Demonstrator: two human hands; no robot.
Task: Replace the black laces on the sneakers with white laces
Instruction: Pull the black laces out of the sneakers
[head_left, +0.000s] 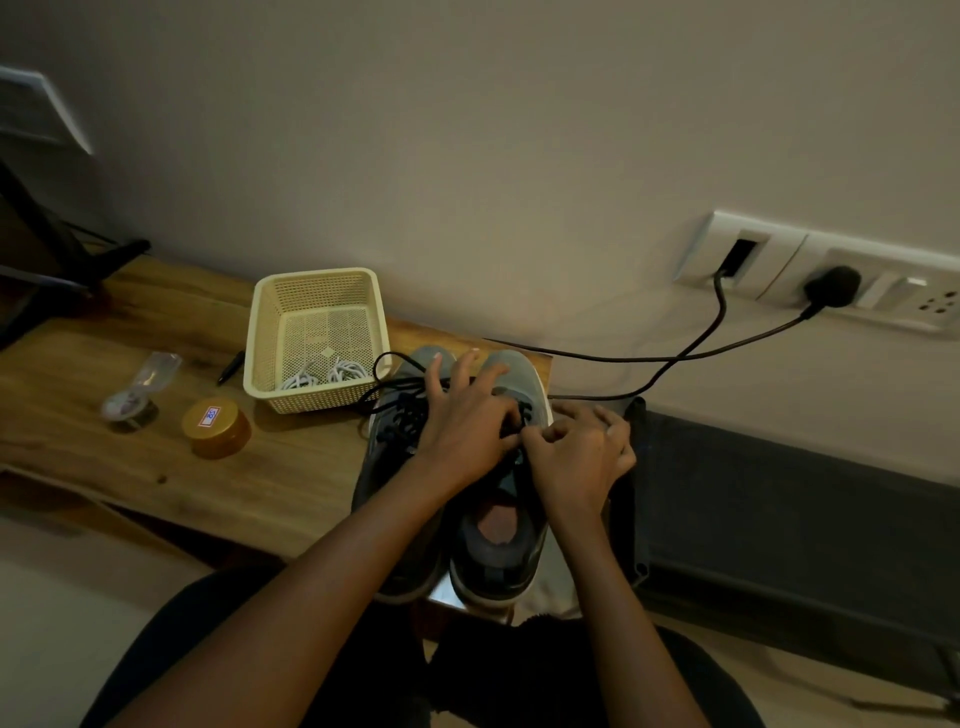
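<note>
Two sneakers (496, 569) stand side by side in the lower middle of the frame, at the right end of a wooden table (130, 467), toes toward the wall. Black laces (402, 415) are threaded in both, with loose ends trailing toward the upper left. The left hand (462, 431) lies across both shoes, fingers straight and spread over the toes, grasping nothing. The right hand (582, 457) is curled, its fingertips (532, 439) pinching the black lace on the right shoe. White laces (327, 374) lie coiled in a cream basket (317, 275) just left of the shoes. Farther left sit a pen (231, 366), a gold-lidded jar (215, 423) and a clear wrapper (137, 389). Sockets (883, 296) with two black cables (675, 358) fill the upper right.
</note>
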